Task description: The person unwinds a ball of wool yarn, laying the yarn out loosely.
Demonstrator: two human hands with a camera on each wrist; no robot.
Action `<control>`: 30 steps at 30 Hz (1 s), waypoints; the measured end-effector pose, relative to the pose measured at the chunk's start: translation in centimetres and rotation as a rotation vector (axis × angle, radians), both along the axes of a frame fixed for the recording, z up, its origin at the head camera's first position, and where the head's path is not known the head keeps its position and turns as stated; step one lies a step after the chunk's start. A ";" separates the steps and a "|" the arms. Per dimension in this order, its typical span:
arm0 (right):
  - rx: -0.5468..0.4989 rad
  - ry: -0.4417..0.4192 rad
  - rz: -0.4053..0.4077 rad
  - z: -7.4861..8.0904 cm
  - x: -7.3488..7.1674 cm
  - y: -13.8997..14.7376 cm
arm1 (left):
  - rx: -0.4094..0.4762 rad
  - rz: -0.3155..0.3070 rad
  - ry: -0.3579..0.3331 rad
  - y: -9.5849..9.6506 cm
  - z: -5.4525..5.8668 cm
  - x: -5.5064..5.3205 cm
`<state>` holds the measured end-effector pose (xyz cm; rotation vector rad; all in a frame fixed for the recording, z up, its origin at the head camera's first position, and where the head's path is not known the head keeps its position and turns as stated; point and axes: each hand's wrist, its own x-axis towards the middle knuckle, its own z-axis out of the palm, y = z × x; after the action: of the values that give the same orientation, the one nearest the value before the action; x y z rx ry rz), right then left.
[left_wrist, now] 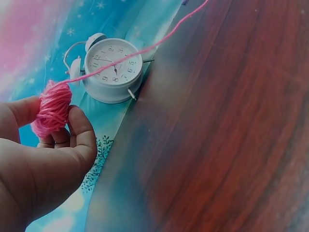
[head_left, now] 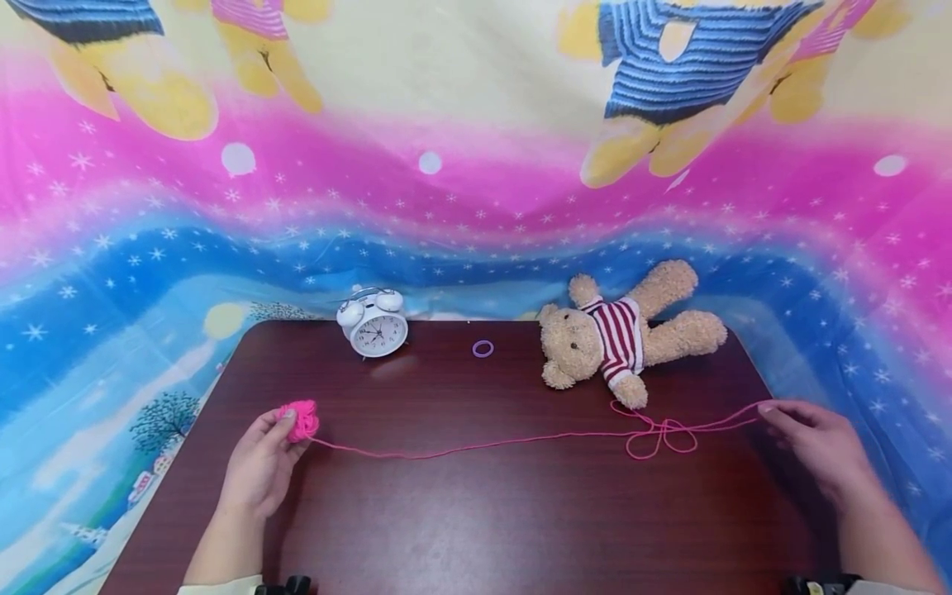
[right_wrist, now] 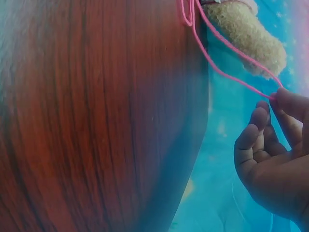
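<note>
My left hand [head_left: 260,463] grips a small ball of pink yarn [head_left: 303,421] between thumb and fingers over the left part of the table. From the ball a single strand [head_left: 446,448] runs across to the right, ending in several loose loops [head_left: 662,438] near the teddy bear's arm. At the table's right side my right hand [head_left: 818,442] pinches the yarn between thumb and forefinger. In the right wrist view two lengths of yarn [right_wrist: 227,75] meet at those fingertips, while the other fingers curl loosely below.
A white alarm clock [head_left: 378,326] stands at the back left of the dark wooden table [head_left: 416,529]. Near the back middle lies a purple ring [head_left: 483,349]. The teddy bear [head_left: 617,335] in a striped shirt lies at the back right. A printed cloth [head_left: 446,207] surrounds the table.
</note>
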<state>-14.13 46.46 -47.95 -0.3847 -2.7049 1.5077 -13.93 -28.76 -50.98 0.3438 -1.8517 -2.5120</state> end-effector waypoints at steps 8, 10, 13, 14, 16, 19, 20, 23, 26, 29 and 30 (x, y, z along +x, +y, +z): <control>0.067 0.032 0.036 0.1 -0.5 -1.7 | 0.000 -0.023 0.004 0.7 0.4 -0.1; 0.080 0.037 0.051 0.0 -0.7 -2.2 | 0.005 -0.027 0.007 0.9 0.3 -0.2; 0.102 0.046 0.071 -0.1 -0.9 -3.0 | 0.025 -0.028 0.011 1.1 0.3 -0.3; 0.109 0.047 0.078 -0.1 -1.0 -3.3 | 0.024 -0.030 0.010 1.2 0.2 -0.4; 0.117 0.048 0.091 -0.1 -1.2 -3.9 | 0.026 -0.030 0.007 1.4 0.2 -0.4; 0.127 0.041 0.109 0.0 -1.4 -4.8 | 0.026 -0.036 -0.002 1.7 0.2 -0.5; 0.140 0.035 0.113 0.1 -1.5 -5.0 | 0.020 -0.040 -0.007 1.8 0.3 -0.5; 0.156 0.013 0.130 0.1 -1.8 -5.9 | 0.013 -0.047 -0.016 2.1 0.3 -0.6; 0.164 -0.012 0.154 -0.1 -2.1 -6.6 | -0.013 -0.049 -0.020 2.3 0.2 -0.5; 0.166 -0.031 0.179 -0.3 -2.3 -7.2 | -0.035 -0.051 -0.020 2.6 0.1 -0.5; 0.167 -0.034 0.185 -0.4 -2.4 -7.4 | -0.037 -0.051 -0.020 2.6 0.1 -0.5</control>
<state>-16.50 39.07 -48.36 -0.1597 -2.9366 1.3081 -14.44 -26.12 -50.90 0.3262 -1.9359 -2.5118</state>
